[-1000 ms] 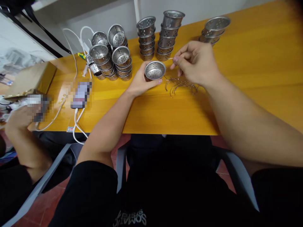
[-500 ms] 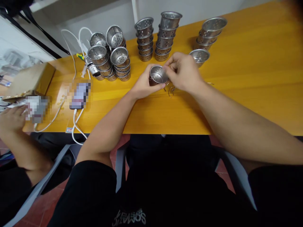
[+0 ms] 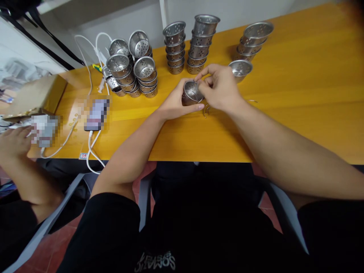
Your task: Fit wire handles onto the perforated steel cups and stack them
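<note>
My left hand (image 3: 176, 101) is wrapped round a perforated metal cup (image 3: 192, 93), its open mouth tilted up toward me. At the cup's right rim, my right hand (image 3: 217, 86) is closed in a pinch, and what its fingertips hold, if anything, is too small to make out. Several thin curved wires (image 3: 206, 110) lie on the table just below the hands. Right behind my right hand stands another perforated cup (image 3: 241, 69), partly hidden by it.
Stacks of perforated cups stand at the back: a left cluster (image 3: 144, 70), two middle stacks (image 3: 175, 47) and a right stack (image 3: 253, 40). A phone (image 3: 97, 115) with white cables lies left, near a cardboard box (image 3: 36, 94). A co-worker's hand (image 3: 15, 142) is at the far left.
The cup in my left hand has tipped slightly and shifted a little to the right. My left thumb has moved right along its lower edge. My right hand stays pinched at the rim.
</note>
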Tool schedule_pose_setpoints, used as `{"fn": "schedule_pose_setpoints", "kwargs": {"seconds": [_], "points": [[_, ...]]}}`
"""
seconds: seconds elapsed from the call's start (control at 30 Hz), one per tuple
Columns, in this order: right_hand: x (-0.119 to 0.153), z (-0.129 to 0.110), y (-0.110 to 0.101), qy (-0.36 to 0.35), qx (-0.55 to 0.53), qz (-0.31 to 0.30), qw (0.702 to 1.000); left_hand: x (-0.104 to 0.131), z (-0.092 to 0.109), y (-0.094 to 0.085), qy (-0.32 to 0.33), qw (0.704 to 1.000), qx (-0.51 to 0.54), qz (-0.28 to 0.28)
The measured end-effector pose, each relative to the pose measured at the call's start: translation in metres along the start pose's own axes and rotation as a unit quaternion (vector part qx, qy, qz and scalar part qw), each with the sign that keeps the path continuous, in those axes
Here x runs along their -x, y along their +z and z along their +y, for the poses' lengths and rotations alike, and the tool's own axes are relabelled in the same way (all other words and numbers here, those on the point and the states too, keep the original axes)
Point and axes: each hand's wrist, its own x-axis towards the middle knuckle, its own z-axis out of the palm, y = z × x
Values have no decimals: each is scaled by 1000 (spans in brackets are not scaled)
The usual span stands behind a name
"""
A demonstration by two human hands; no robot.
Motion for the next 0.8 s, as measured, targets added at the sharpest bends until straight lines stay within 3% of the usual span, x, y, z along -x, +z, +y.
{"fn": "schedule_pose_setpoints", "kwargs": {"seconds": [0.17,0.33,0.4,0.8], "points": [[-1,-2,-3,-16,-52,-7,998,0,-8,-3,-2,1000,29,12],[3,-15,-19,-33,-121,-136,983,1,-18,-15,-9,999,34,38],[4,-17,-23,-36,-134,-161,977,2,-18,-19,-8,998,37,40],[-1,-7,-13,-18,-140,-92,986,-1,-20,-11,16,999,-14,35]]}}
